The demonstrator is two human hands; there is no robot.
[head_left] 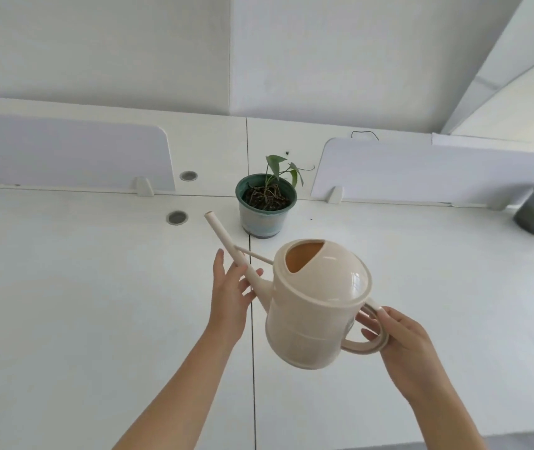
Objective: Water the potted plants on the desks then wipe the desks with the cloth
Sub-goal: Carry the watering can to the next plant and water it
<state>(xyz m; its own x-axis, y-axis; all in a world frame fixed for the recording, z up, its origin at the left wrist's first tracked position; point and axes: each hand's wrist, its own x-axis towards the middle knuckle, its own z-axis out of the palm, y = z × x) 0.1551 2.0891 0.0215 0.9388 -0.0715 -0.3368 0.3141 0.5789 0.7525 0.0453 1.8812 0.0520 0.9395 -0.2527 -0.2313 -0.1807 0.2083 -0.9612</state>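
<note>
Right hand curls round the handle of the watering can while the left hand, fingers straight, props its spout, likely to steady the aim at the potted plant at the back edge of the desk.

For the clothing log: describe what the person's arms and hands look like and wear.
The left forearm and right forearm are bare to the frame's bottom edge; no sleeve shows. The left hand and right hand wear no gloves, and no ring, watch or bracelet is visible.
</note>
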